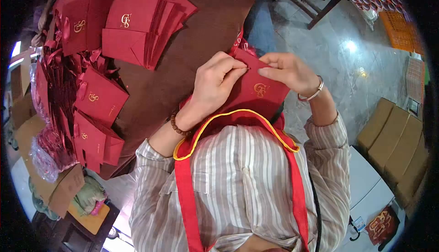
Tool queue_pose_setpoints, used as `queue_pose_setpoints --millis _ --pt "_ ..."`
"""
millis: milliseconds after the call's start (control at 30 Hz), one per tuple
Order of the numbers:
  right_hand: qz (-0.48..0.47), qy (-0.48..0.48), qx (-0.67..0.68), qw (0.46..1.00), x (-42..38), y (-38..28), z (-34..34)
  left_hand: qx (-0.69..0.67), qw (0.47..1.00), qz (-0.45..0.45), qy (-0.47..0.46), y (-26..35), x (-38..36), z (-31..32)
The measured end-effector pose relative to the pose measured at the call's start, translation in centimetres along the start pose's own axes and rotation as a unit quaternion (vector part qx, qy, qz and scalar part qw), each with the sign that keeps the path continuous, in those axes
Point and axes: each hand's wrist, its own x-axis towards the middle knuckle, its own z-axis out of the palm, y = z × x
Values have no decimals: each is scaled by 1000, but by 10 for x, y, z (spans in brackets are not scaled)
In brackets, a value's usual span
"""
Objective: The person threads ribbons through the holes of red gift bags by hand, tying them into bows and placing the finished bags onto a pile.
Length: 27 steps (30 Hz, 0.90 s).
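In front of my chest is a red paper gift bag (261,90) with a gold monogram, tilted and partly hidden by my hands and apron. My left hand (219,79), with a beaded bracelet, has thumb and forefinger pinched together at a small dark spot on the bag's face; what they pinch is too small to make out. My right hand (289,73), wearing a metal bangle, grips the bag's right edge between thumb and fingers. A red and pink ribbon (244,46) shows just beyond the bag's top edge.
Stacked red gift bags (130,28) lie on the brown-covered table (215,10), with more ribboned bags (100,97) along its left side. Cardboard boxes (391,135) stand to the right. An orange crate (398,30) and a dark wooden stool (311,0) are farther off.
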Motion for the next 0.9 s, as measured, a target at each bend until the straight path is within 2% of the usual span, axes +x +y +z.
queue_pose_setpoints --millis 133,333,567,767,833,900 --pt "24 6 25 999 -2 -5 1 16 1000 3 -2 3 1 0" --pt "7 32 12 999 -2 1 1 35 998 57 21 7 4 11" --pt "5 14 -34 999 -7 -10 0 45 997 56 22 8 7 12" --pt "19 15 23 999 -5 -8 6 60 998 31 13 9 7 8" --pt "-24 29 28 999 -2 1 7 62 996 67 14 9 8 7" --pt "-26 31 24 999 -3 2 8 60 996 67 9 10 8 6"
